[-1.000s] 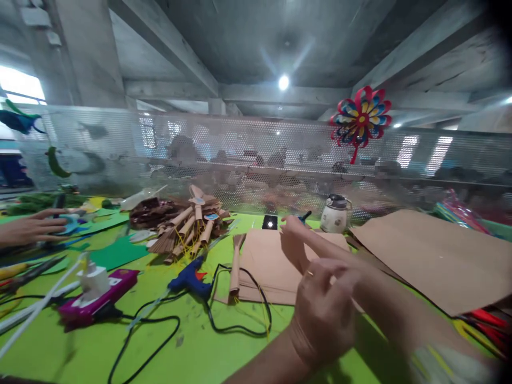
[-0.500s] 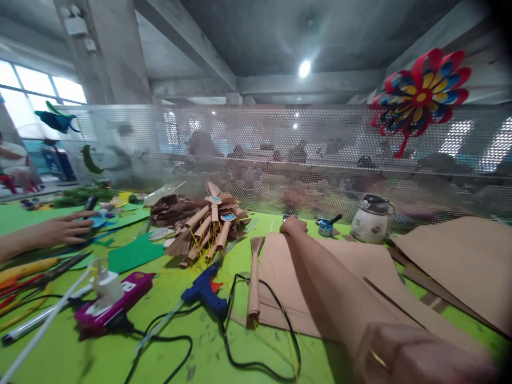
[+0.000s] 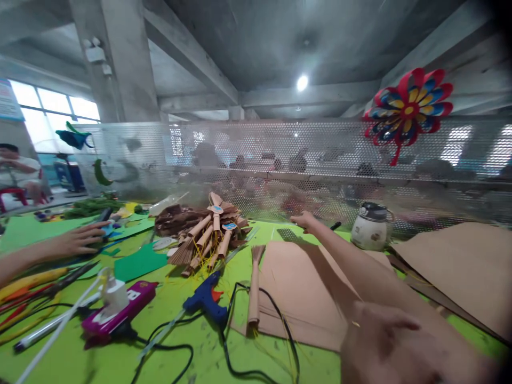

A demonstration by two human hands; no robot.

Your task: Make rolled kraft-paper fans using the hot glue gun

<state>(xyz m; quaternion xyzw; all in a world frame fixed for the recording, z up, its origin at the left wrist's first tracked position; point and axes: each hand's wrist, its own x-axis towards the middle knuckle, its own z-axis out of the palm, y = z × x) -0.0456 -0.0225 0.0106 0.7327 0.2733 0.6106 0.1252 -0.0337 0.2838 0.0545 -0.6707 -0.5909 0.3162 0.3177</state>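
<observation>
In the head view, the right hand (image 3: 307, 220) is reached far out over the green table (image 3: 316, 368), beyond the stack of brown paper sheets (image 3: 296, 277). One finger points forward to the left; the other fingers seem folded close together, but they are small and blurred, so I cannot tell if they grip something. This hand is nearest to a dark, dotted flat patch (image 3: 290, 234), which I cannot identify surely. The left hand (image 3: 384, 341) is close to the camera, low under the right forearm, with a ring on it. Its fingers look loosely bent, but the blur hides whether they touch or hold anything.

The rolled paper bundle with the fringed end (image 3: 255, 288) lies at the left edge of the sheets, out of both hands, and a black cord (image 3: 295, 349) loops around there. So, as I judge, the two hands are not working together on the paper at this instant. The blue glue gun (image 3: 204, 297) lies to the left, before the heap of similar bundles (image 3: 212, 232). The white flask (image 3: 368, 232) stands beyond the right forearm. Far left is a co-worker's hand (image 3: 78, 240).
</observation>
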